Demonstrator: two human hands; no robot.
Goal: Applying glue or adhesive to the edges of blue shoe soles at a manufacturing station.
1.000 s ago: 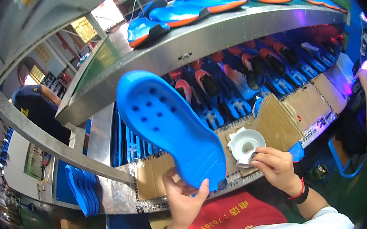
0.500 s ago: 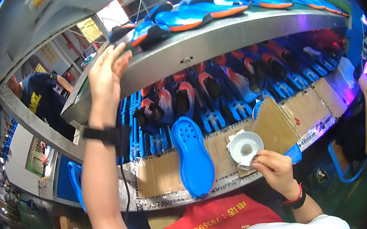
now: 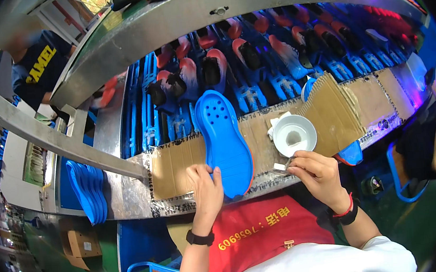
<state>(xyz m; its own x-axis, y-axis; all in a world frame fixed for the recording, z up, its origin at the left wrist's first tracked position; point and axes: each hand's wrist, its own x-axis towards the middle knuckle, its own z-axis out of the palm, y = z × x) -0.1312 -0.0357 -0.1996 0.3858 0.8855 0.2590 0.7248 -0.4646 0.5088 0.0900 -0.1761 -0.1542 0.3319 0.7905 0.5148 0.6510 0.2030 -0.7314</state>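
A bright blue shoe sole (image 3: 223, 135) with a cluster of small holes lies lengthwise before me, what looks like another sole's edge showing beneath it. My left hand (image 3: 206, 190) is at its lower left edge, fingers curled and thumb against the rim. To the right stands a white bowl (image 3: 308, 136) with a little liquid in it. Just below the bowl, my right hand (image 3: 318, 175) pinches a small white-tipped tool (image 3: 280, 167); its kind is too small to tell.
Cardboard (image 3: 333, 116) covers the bench by the bowl. Beyond runs a rack of red-and-blue shoe parts (image 3: 249, 53) under a metal shelf beam (image 3: 174, 21). Stacked blue soles (image 3: 88, 189) stand at left. One person (image 3: 40, 64) is far left, another (image 3: 430, 135) at right.
My left hand has come down from the upper shelf to the blue sole's edge. My right hand stays by the bowl with the small tool. The view has tilted downward.
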